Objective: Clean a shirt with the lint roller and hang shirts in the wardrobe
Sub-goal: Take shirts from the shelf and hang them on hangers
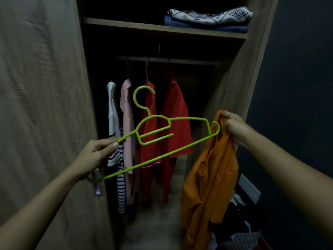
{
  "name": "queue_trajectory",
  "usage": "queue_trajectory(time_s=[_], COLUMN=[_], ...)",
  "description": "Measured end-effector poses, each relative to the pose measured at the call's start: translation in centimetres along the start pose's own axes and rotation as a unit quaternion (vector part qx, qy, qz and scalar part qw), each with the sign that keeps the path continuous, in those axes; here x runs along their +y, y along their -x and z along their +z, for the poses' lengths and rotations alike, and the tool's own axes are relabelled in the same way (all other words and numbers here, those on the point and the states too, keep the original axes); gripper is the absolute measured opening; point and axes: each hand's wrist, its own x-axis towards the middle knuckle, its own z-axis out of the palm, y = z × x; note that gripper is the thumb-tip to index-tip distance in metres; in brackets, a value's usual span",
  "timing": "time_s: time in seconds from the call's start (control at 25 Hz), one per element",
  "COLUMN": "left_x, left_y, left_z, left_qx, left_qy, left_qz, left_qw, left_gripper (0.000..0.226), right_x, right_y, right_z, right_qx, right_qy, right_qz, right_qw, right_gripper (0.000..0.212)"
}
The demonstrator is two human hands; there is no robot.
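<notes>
Fingers of the left hand (93,156) pinch the green hanger (162,155) before the wardrobe (234,78); the right hand (234,127) grips the orange shirt (212,177) by its right edge. Rail's (189,60) right end hangs free; depths too dark.

A patterned cloth (210,15) lies folded (atop a blue cloth (205,27)).

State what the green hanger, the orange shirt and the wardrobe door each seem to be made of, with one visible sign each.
Green hanger: probably plastic, possibly coated wire; thin smooth rod, slight sheen.
Orange shirt: soft matte cloth; it drapes and creases.
Wardrobe door: wood or wood-look laminate; matte grain pattern.
</notes>
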Motion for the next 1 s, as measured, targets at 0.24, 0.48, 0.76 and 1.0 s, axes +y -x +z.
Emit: queue_trajectory(time_s=[0.24,0.48,0.76,1.0], left_x=[1.2,1.7,2.4,-8.6], left_y=[0.6,1.1,7.1,7.0], left_z=[5.3,6.4,15.6,8.8], left_qx=[-0.063,0.119,0.167,-0.062], left_qy=[-0.101,-0.233,-0.281,-0.261], left_qz=[0.09,0.241,0.261,0.131], left_qw=[0.989,0.935,0.908,0.954], left_gripper=[0.029,0.029,0.026,0.035], right_x=[-3.6,-3.5,-4.0,-3.1], right_y=[5.2,5.0,4.7,4.4], right_z=[6.4,4.2,3.8,0.4], right_qx=[-0.156,0.025,0.062,0.014], right_qy=[0.217,0.492,0.431,0.452], right_qz=[-0.203,-0.499,-0.531,-0.515], right_qw=[0.942,0.713,0.726,0.728], right_gripper=[0.058,0.048,0.037,0.044])
